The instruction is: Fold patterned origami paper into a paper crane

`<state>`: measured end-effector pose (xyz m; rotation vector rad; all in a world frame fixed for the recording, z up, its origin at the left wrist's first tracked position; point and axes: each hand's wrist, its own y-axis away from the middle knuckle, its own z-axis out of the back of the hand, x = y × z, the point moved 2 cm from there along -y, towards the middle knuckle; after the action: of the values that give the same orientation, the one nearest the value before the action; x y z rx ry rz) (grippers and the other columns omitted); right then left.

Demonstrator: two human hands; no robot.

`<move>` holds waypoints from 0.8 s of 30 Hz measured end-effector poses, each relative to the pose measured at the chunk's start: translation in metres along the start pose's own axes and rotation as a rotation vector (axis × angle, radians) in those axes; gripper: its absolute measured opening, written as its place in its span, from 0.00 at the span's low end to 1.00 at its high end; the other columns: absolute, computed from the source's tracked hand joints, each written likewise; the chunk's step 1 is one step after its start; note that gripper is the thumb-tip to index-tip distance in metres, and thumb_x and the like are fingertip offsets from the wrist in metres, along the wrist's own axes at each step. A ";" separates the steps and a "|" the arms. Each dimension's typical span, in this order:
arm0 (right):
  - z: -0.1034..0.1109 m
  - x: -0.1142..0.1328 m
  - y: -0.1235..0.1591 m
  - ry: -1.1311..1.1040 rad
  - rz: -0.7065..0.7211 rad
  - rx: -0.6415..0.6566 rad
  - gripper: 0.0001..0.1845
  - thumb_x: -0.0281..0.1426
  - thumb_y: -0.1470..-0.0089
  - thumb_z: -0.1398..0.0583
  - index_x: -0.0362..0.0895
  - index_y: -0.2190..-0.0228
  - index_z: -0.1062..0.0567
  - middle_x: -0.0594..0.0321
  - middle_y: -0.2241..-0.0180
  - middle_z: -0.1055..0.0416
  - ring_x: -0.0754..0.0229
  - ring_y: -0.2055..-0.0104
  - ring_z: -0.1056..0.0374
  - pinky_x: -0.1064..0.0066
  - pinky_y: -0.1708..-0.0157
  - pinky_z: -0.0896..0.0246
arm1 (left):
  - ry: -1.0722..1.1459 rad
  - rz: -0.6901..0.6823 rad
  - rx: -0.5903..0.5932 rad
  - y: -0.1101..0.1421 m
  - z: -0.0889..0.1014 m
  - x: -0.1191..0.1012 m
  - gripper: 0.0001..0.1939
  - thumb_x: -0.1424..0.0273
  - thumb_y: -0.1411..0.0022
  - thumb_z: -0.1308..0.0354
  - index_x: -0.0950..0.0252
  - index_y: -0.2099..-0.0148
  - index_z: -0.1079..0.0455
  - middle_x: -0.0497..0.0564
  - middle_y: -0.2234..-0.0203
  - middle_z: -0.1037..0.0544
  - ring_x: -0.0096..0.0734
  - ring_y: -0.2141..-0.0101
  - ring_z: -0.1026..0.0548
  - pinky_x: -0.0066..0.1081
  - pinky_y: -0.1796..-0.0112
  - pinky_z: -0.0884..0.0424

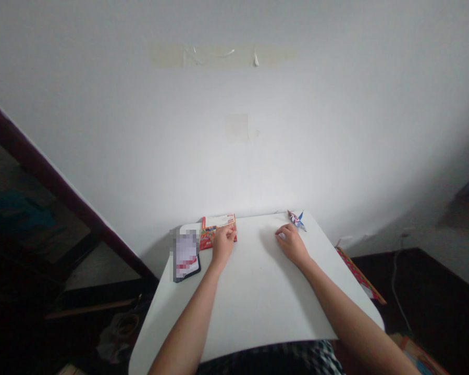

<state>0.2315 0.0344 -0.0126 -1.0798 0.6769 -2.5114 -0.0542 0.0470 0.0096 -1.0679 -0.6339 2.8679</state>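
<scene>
My left hand [223,244] lies over the lower right part of a flat red printed packet [207,237] with a pale upper section. Its thumb and fingers are drawn together near the packet's right edge, and whether they grip anything is hidden. On the right of the white table [254,291], my right hand [291,246] is curled, fingertips close to the thumb. A whitish patch shows between them, too small to identify. Just beyond that hand sits a small pointed folded-paper shape [297,220] in blue, white and red, apparently apart from the fingers.
A phone [186,255], blurred out, lies at the table's left edge beside the packet. The white wall [234,172] stands directly behind the table. A dark-framed mirror or panel [74,203] leans at left. A roll of tape [128,324] is on the floor.
</scene>
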 end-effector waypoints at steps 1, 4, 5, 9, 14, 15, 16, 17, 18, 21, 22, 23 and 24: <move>0.000 0.000 0.000 0.000 0.000 0.002 0.08 0.31 0.41 0.41 0.46 0.63 0.21 0.54 0.59 0.28 0.51 0.53 0.30 0.55 0.47 0.32 | 0.014 0.005 -0.003 0.000 0.000 0.000 0.08 0.70 0.35 0.42 0.62 0.67 0.25 0.54 0.59 0.15 0.40 0.53 0.20 0.43 0.47 0.29; 0.000 0.000 0.000 0.002 0.001 0.004 0.08 0.31 0.41 0.41 0.46 0.63 0.21 0.54 0.59 0.28 0.50 0.53 0.30 0.55 0.48 0.32 | 0.053 0.016 -0.026 0.000 0.002 0.002 0.10 0.66 0.32 0.46 0.62 0.62 0.24 0.53 0.61 0.15 0.40 0.56 0.19 0.40 0.50 0.27; 0.000 0.000 0.000 0.003 0.000 0.004 0.08 0.31 0.41 0.41 0.46 0.63 0.21 0.54 0.59 0.28 0.50 0.53 0.30 0.55 0.48 0.32 | 0.064 0.018 -0.037 0.000 0.003 0.002 0.11 0.65 0.31 0.47 0.62 0.61 0.24 0.53 0.61 0.15 0.39 0.56 0.19 0.40 0.50 0.27; 0.000 0.000 0.000 -0.001 0.000 0.009 0.08 0.31 0.41 0.41 0.45 0.63 0.21 0.54 0.58 0.28 0.50 0.53 0.30 0.55 0.47 0.32 | 0.093 0.020 -0.099 0.000 0.006 0.002 0.12 0.65 0.30 0.50 0.61 0.61 0.25 0.54 0.57 0.16 0.39 0.54 0.20 0.38 0.49 0.26; -0.002 0.001 0.001 -0.004 0.001 0.012 0.08 0.30 0.41 0.42 0.45 0.63 0.22 0.53 0.58 0.29 0.50 0.53 0.30 0.55 0.47 0.32 | 0.101 -0.026 -0.168 0.006 0.013 -0.014 0.11 0.65 0.29 0.49 0.60 0.58 0.26 0.54 0.54 0.17 0.39 0.48 0.23 0.39 0.42 0.30; -0.002 0.002 0.001 -0.004 0.002 0.012 0.08 0.30 0.41 0.41 0.45 0.63 0.22 0.54 0.58 0.28 0.50 0.53 0.30 0.55 0.47 0.32 | 0.100 -0.046 -0.183 0.008 0.015 -0.018 0.11 0.66 0.29 0.49 0.59 0.59 0.26 0.54 0.53 0.18 0.39 0.45 0.25 0.40 0.39 0.34; -0.002 0.002 0.001 -0.004 0.003 0.013 0.08 0.30 0.41 0.41 0.45 0.63 0.22 0.54 0.58 0.28 0.50 0.53 0.30 0.55 0.47 0.32 | 0.088 -0.091 -0.200 0.010 0.017 -0.023 0.11 0.66 0.28 0.49 0.59 0.60 0.26 0.53 0.52 0.18 0.39 0.42 0.27 0.42 0.36 0.37; -0.002 0.003 0.001 -0.004 0.005 0.013 0.08 0.30 0.41 0.41 0.45 0.63 0.22 0.54 0.58 0.28 0.50 0.53 0.30 0.55 0.47 0.32 | 0.069 -0.132 -0.195 0.012 0.017 -0.027 0.11 0.66 0.28 0.49 0.58 0.60 0.26 0.53 0.51 0.18 0.40 0.39 0.30 0.44 0.35 0.40; -0.003 0.004 0.000 -0.005 0.007 0.015 0.08 0.30 0.41 0.41 0.45 0.63 0.22 0.54 0.59 0.28 0.50 0.53 0.30 0.55 0.47 0.32 | 0.051 -0.161 -0.182 0.014 0.018 -0.030 0.11 0.66 0.28 0.48 0.58 0.60 0.25 0.52 0.52 0.18 0.40 0.38 0.31 0.46 0.34 0.41; -0.003 0.005 0.000 -0.004 0.008 0.021 0.08 0.30 0.41 0.41 0.46 0.63 0.22 0.54 0.59 0.28 0.51 0.53 0.30 0.56 0.48 0.32 | 0.036 -0.259 -0.134 0.017 0.013 -0.034 0.10 0.65 0.28 0.46 0.57 0.60 0.24 0.50 0.53 0.17 0.40 0.38 0.31 0.50 0.32 0.46; -0.002 0.005 0.000 -0.005 0.007 0.025 0.08 0.30 0.41 0.41 0.46 0.63 0.22 0.54 0.59 0.28 0.51 0.53 0.30 0.55 0.47 0.32 | 0.058 -0.293 -0.112 0.018 0.010 -0.034 0.09 0.66 0.29 0.45 0.57 0.60 0.24 0.50 0.54 0.17 0.40 0.39 0.30 0.51 0.32 0.47; -0.002 0.006 0.000 -0.006 0.007 0.032 0.08 0.30 0.40 0.41 0.46 0.62 0.22 0.54 0.58 0.28 0.51 0.53 0.30 0.55 0.47 0.33 | 0.088 -0.319 -0.076 0.018 0.006 -0.034 0.08 0.66 0.30 0.43 0.57 0.61 0.23 0.50 0.55 0.17 0.40 0.40 0.29 0.51 0.33 0.46; -0.002 0.007 0.000 -0.009 0.010 0.040 0.08 0.30 0.40 0.41 0.46 0.61 0.22 0.54 0.58 0.28 0.50 0.52 0.30 0.55 0.46 0.33 | 0.117 -0.343 -0.028 0.019 0.001 -0.033 0.07 0.67 0.31 0.41 0.58 0.62 0.23 0.50 0.56 0.16 0.40 0.42 0.27 0.52 0.34 0.44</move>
<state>0.2253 0.0319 -0.0099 -1.0710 0.6249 -2.4995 -0.0276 0.0243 0.0242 -1.0075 -0.7669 2.4933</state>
